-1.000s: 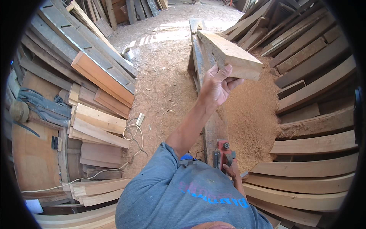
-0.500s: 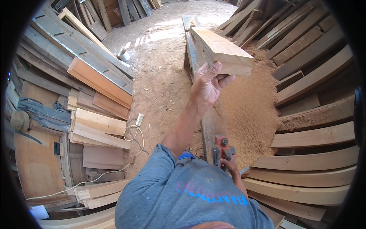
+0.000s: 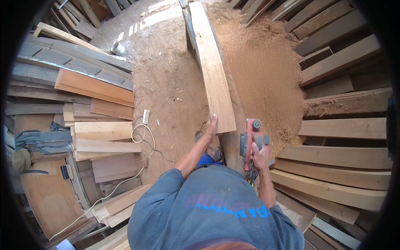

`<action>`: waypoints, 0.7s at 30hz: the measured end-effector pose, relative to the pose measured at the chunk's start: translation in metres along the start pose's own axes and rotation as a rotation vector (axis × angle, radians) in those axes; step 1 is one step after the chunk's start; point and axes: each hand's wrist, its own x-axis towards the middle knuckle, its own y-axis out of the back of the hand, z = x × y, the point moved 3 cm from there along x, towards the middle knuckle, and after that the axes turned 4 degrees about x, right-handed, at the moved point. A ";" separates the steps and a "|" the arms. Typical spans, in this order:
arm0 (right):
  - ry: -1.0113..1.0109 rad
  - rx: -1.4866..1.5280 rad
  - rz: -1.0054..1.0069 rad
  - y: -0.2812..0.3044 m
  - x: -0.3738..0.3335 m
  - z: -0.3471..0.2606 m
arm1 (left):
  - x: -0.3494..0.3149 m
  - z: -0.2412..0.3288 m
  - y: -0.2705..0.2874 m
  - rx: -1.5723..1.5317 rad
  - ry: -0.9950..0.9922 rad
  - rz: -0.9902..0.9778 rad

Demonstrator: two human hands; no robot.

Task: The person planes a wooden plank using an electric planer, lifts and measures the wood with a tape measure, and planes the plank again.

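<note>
A long, pale wooden board (image 3: 216, 73) lies lengthwise on a narrow wooden bench (image 3: 231, 152) that runs away from my body. My left hand (image 3: 211, 127) is closed on the left edge of the board at its near end, the thumb on the upper face. To the right of that end, my right hand (image 3: 261, 156) grips the handle of a red and black electric hand planer (image 3: 249, 141). The planer is apart from the board, beside the bench. What lies under its sole is hidden.
Wood shavings (image 3: 266, 75) cover the floor right of the bench. Stacked planks (image 3: 341, 156) line the right side, with more boards (image 3: 104, 131) on the left. A pale cable (image 3: 110, 193) and a white socket strip (image 3: 146, 117) lie on the left floor. A metal can (image 3: 118, 48) stands farther off.
The near end of the board has come down from its raised position onto the bench, my left hand with it. My right hand and the planer appear farther up and right in view.
</note>
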 end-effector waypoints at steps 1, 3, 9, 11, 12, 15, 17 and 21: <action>-0.018 0.034 -0.042 -0.007 -0.004 -0.028 | 0.002 -0.005 0.007 0.114 0.062 0.066; -0.041 0.066 -0.076 -0.018 0.001 -0.048 | 0.012 -0.004 0.015 0.541 0.094 0.110; -0.077 0.112 -0.244 -0.053 0.021 -0.015 | 0.031 -0.047 0.041 0.785 -0.040 -0.072; -0.116 0.057 -0.263 -0.069 0.021 -0.010 | 0.024 -0.047 0.051 0.543 0.090 -0.193; -0.132 0.054 -0.261 -0.077 0.016 -0.006 | 0.023 -0.052 0.061 0.324 0.210 -0.171; -0.117 0.048 -0.339 -0.102 0.011 -0.009 | 0.032 -0.096 0.104 0.333 0.265 -0.058; -0.102 0.037 -0.399 -0.122 0.018 -0.005 | 0.032 -0.138 0.141 0.711 0.032 0.021; -0.026 -0.139 -0.194 -0.132 0.073 -0.005 | -0.012 -0.133 0.065 1.015 0.145 -0.672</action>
